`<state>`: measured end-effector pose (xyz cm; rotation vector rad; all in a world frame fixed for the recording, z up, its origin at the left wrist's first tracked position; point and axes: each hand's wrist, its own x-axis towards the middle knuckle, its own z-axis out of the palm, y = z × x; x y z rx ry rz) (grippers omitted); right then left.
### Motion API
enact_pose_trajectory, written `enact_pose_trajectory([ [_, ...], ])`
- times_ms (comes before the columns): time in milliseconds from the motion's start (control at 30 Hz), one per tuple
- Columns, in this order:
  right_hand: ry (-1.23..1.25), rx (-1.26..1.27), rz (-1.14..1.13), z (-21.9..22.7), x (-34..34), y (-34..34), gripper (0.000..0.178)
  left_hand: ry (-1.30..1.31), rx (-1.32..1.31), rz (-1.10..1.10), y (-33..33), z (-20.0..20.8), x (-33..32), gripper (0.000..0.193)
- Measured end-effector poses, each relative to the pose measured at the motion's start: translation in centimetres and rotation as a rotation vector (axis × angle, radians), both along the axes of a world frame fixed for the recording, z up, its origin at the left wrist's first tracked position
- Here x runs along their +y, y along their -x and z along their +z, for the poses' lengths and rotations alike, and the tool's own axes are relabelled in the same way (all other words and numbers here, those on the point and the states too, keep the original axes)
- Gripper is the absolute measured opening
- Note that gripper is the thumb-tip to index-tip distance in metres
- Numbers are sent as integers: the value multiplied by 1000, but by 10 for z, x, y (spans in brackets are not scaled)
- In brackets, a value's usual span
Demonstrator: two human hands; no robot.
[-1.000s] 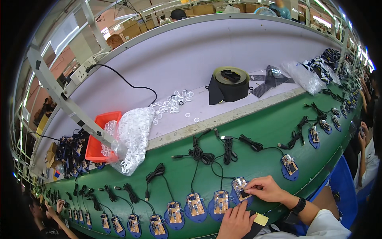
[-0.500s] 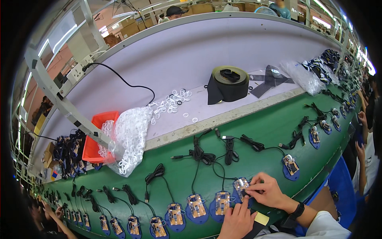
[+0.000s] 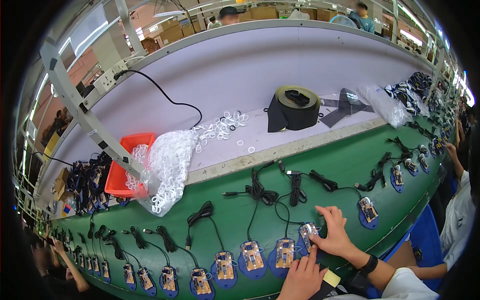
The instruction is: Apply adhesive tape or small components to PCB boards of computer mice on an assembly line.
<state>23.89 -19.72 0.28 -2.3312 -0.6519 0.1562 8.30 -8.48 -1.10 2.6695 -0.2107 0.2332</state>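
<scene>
Blue mouse bases with tan circuit boards and black cables line the green worktop's near edge. My right hand presses its thumb onto one such mouse base; its other fingers are raised and apart. From below, my left hand reaches an extended index finger to the lower end of that board, by the right thumb. A black strip with a yellow backing sits against the left thumb and palm, its grip partly hidden. Just left lies another mouse base.
Along the back shelf stand a black tape roll, scattered white rings, a bulging clear bag of rings and a red bin. A metal post rises at left. Other people work at both ends; a blue tub stands lower right.
My right hand has gone from a finger-and-thumb pinch at the board to a thumb press with the fingers lifted. The left index finger stays at the board. The view has shifted slightly.
</scene>
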Motion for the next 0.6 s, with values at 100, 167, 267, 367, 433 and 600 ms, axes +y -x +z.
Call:
enact_pose_trajectory([
  [100, -54, 19, 0, -2, -12, -1, 83, -16, -5, -16, -2, 3, 0, 48],
  [167, -52, -8, 6, -1, -21, 0, 81, -25, -26, -9, -4, 2, -4, 48],
  [267, -43, -12, 54, 3, -24, 8, 77, -61, -66, 7, -1, -5, -2, 48],
  [367, -35, -10, 137, 10, -26, 9, 74, -31, -27, 3, -2, 4, 4, 46],
  [433, -40, -21, 168, 13, -26, 4, 74, 23, 37, -18, 0, 8, 9, 44],
  [600, 64, -260, 482, 24, -13, -4, 58, 117, -194, 147, 35, 26, 47, 36],
])
